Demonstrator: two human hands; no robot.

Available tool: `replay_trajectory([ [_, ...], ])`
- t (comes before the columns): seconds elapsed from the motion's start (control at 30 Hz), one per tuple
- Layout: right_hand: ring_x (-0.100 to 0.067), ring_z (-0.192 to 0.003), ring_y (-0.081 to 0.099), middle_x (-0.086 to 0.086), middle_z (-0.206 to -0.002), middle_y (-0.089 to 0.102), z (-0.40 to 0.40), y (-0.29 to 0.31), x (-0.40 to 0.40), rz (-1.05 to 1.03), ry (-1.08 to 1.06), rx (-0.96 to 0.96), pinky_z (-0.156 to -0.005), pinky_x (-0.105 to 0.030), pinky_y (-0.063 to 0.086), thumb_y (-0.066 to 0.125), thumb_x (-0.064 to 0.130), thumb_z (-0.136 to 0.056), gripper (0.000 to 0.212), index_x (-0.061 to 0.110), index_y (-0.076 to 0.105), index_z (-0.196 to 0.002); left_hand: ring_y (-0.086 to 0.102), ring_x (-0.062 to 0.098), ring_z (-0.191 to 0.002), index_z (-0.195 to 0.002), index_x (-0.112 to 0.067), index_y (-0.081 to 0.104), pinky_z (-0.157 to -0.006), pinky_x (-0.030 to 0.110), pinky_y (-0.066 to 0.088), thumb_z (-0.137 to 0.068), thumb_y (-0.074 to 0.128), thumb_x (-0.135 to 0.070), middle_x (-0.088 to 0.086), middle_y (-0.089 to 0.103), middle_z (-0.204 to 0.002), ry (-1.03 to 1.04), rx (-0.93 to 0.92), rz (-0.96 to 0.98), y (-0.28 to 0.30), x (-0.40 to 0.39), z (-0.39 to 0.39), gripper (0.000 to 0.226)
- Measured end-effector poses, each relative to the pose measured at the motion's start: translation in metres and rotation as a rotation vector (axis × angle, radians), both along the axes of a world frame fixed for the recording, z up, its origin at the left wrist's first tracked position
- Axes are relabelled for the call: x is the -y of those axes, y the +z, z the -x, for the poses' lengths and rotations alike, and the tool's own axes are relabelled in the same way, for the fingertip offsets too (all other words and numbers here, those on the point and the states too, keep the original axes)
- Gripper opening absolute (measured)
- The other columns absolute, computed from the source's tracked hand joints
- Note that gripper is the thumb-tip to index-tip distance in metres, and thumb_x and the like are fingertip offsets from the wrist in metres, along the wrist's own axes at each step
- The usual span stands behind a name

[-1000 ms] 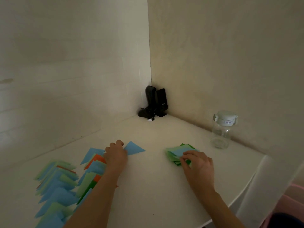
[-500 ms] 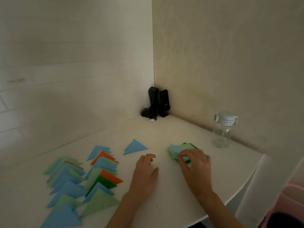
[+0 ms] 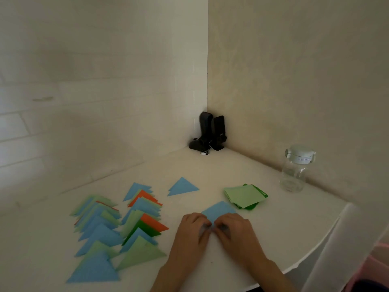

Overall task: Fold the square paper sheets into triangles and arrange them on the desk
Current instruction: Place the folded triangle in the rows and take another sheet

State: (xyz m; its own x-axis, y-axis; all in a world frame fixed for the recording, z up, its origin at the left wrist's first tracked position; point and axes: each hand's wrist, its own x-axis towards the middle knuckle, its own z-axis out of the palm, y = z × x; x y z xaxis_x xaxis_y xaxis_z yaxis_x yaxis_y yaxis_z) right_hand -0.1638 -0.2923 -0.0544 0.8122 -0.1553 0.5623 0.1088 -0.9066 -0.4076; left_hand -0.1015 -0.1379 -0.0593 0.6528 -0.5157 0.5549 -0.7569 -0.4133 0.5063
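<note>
From the head camera I look down at a white tabletop (image 3: 242, 171) in a corner. My left hand (image 3: 190, 230) and my right hand (image 3: 233, 230) sit side by side, knuckles almost touching. Both hands are on a blue sheet (image 3: 219, 210) that lies flat in front of me. The fingers of each hand curl down onto its near corner, so each grip is clenched on the sheet. The far part of the sheet pokes out past my fingers.

Just beyond the sheet, to the right, sits a stack (image 3: 244, 196) of green square sheets. One blue triangle (image 3: 182, 187) lies alone, left of the stack. Further left lie two rows of triangles (image 3: 117, 226), blue, green and orange, each one overlapping the next.

A clear bottle (image 3: 295, 170) with a white lid stands upright near the right wall. Two black speakers (image 3: 212, 131) stand in the far corner, with a dark cord at their foot.
</note>
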Motion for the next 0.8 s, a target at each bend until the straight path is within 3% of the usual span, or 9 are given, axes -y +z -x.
replay_trajectory([
  [0.2, -0.007, -0.074, 0.057, 0.018, -0.08, 0.058, -0.003, 0.0, 0.004, -0.074, 0.05, 0.003, -0.059, -0.037, 0.048, 0.055, 0.042, -0.079, 0.013, 0.031, 0.058, -0.074, 0.042, -0.006, -0.097, -0.088, -0.025, 0.065, -0.087, 0.002, 0.029, -0.085, 0.049, -0.045, -0.015, 0.058, -0.099, 0.035, -0.027, 0.046, 0.002, -0.001, 0.0, 0.025],
  [0.33, -0.009, -0.076, 0.057, 0.018, -0.082, 0.055, -0.005, -0.002, 0.0, -0.101, 0.001, 0.006, -0.063, -0.035, 0.048, 0.057, 0.047, -0.075, 0.018, 0.03, 0.058, -0.07, 0.043, -0.004, -0.092, -0.083, -0.029, 0.058, -0.081, 0.006, 0.033, -0.082, 0.05, -0.047, -0.02, 0.056, -0.095, 0.066, -0.068, 0.046, 0.003, 0.002, -0.002, 0.02],
  [0.47, -0.006, -0.083, 0.053, 0.018, -0.088, 0.052, -0.006, -0.004, 0.002, -0.156, -0.024, -0.017, -0.07, -0.03, 0.047, 0.059, 0.05, -0.07, 0.018, 0.033, 0.056, -0.069, 0.044, -0.002, -0.089, -0.08, -0.031, 0.055, -0.077, 0.008, 0.035, -0.079, 0.062, -0.036, -0.022, 0.054, -0.092, 0.117, -0.099, 0.017, 0.005, 0.006, -0.002, 0.008],
  [0.67, -0.003, -0.08, 0.051, 0.022, -0.086, 0.048, -0.01, -0.004, 0.004, -0.174, -0.021, -0.058, -0.071, -0.027, 0.046, 0.06, 0.051, -0.069, 0.021, 0.037, 0.05, -0.081, 0.045, -0.002, -0.088, -0.076, -0.036, 0.051, -0.073, 0.009, 0.037, -0.076, 0.068, -0.033, -0.023, 0.053, -0.089, 0.148, -0.132, 0.029, 0.007, 0.008, 0.0, 0.017],
  [0.8, -0.006, -0.088, 0.052, 0.026, -0.09, 0.048, -0.013, -0.002, 0.002, -0.21, -0.033, -0.113, -0.077, -0.032, 0.047, 0.061, 0.036, -0.064, 0.027, 0.039, 0.051, -0.088, 0.047, 0.0, -0.086, -0.077, -0.036, 0.055, -0.074, 0.008, 0.037, -0.074, 0.069, -0.027, -0.025, 0.052, -0.086, 0.131, -0.144, 0.048, 0.007, 0.008, -0.002, 0.018],
])
